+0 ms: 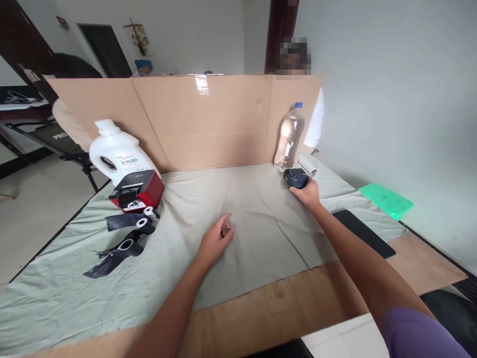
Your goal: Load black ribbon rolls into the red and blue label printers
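Observation:
My right hand [308,193] grips a small dark box-shaped device [295,177] at the back right of the cloth, just in front of a clear bottle with a blue cap [289,139]. Near the middle of the cloth [253,199], my left hand [216,237] rests with its fingers loosely curled and apart, nothing between them. To its left lie rolls of black film or ribbon [125,246] with loose ends. Behind those rolls is a red and black device [137,190], in front of a white jug [121,151].
A cardboard screen [208,124] stands along the back edge, with a person [316,117] behind its right end. A white roll [307,164] lies beside the bottle. On the right are a flat black object [363,232] and a green plastic piece [387,200].

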### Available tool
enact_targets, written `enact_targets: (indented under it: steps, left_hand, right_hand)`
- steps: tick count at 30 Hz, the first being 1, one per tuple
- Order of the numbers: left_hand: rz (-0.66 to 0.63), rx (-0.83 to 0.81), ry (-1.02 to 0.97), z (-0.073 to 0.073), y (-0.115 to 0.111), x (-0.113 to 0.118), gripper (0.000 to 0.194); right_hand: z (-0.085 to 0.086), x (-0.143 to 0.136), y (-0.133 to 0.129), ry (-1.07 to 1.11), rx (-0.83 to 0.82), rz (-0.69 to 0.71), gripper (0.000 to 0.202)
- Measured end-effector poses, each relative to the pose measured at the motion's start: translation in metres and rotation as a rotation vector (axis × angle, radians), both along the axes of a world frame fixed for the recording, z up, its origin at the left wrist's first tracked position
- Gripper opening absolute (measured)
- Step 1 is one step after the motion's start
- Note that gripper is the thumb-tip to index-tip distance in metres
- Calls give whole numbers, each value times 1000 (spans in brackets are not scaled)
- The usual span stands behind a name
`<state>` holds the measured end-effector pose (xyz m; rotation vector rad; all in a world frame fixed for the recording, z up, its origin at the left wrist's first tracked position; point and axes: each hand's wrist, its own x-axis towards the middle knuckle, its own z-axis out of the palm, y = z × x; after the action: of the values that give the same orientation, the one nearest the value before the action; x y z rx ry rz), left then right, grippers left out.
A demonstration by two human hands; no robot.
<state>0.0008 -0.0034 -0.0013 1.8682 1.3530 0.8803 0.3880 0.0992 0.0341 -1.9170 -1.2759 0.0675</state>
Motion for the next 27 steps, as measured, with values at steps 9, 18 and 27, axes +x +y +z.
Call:
enact_targets:
  steps: [9,18,27]
  left_hand:
    - [22,-64,31,2,-2,1,44]
    - [5,-30,-3,3,-2,1,39]
    - [268,131,-366,35,-11,-18,12]
  right_hand:
    - [-21,41,58,-20,-129,-122,79]
    - [-6,-8,40,81,-169,-364,104]
    - [-25,-230,7,147,-167,397,62]
